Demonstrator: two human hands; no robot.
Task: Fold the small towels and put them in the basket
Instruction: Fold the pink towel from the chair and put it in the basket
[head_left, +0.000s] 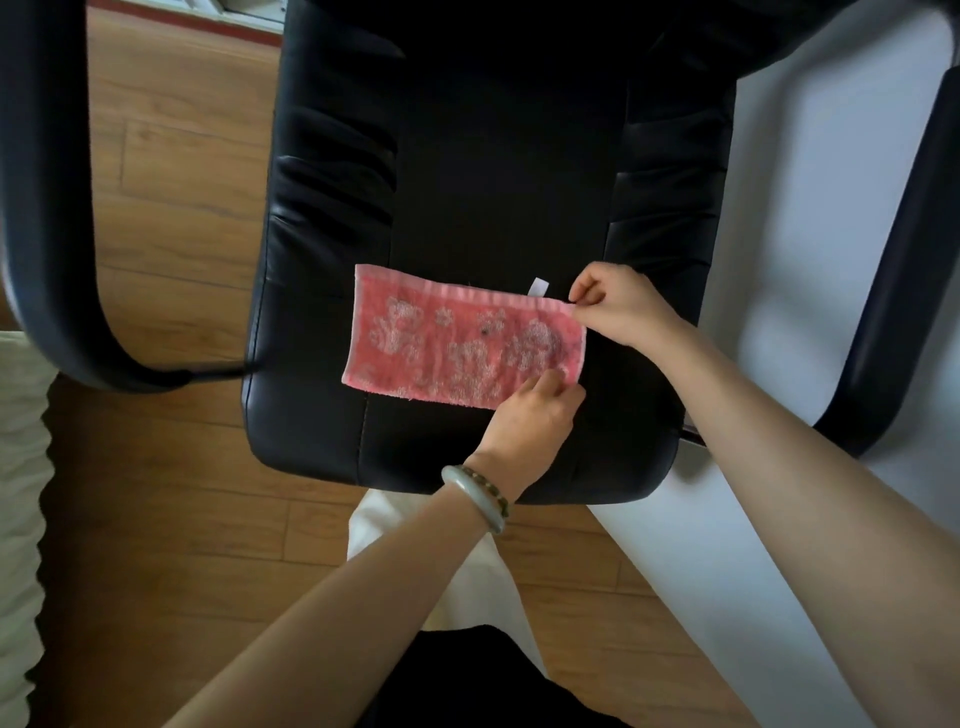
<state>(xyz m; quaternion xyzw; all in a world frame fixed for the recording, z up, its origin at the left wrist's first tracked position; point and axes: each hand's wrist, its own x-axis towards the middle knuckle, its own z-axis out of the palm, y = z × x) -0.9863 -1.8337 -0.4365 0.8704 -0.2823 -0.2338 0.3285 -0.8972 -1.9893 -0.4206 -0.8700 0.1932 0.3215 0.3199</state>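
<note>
Pink terry cloth is caught in both grips: the right hand (613, 306) pinches the far right corner of the towel (457, 343) between thumb and fingertips, the other fingers curled in. The left hand (530, 410) has the near right corner, its fingers lying on top of the cloth and its thumb against the edge, so it looks like a light pinch there too. The towel lies flat as a long strip running left to right, its paler flower pattern facing up and a dark speck near the middle. A small white label (538, 287) sticks out from its far edge, just beside the right hand. It rests on the front half of the black leather seat (467, 156) of a chair (322, 208), whose curved dark armrest (47, 208) stands out to the left over a wooden floor (182, 182). On the left wrist sit a pale green bangle (470, 496) and, touching it, a bracelet (491, 488) of dark beads. Below the seat's front edge, white trousers (395, 530) show between the two forearms.
</note>
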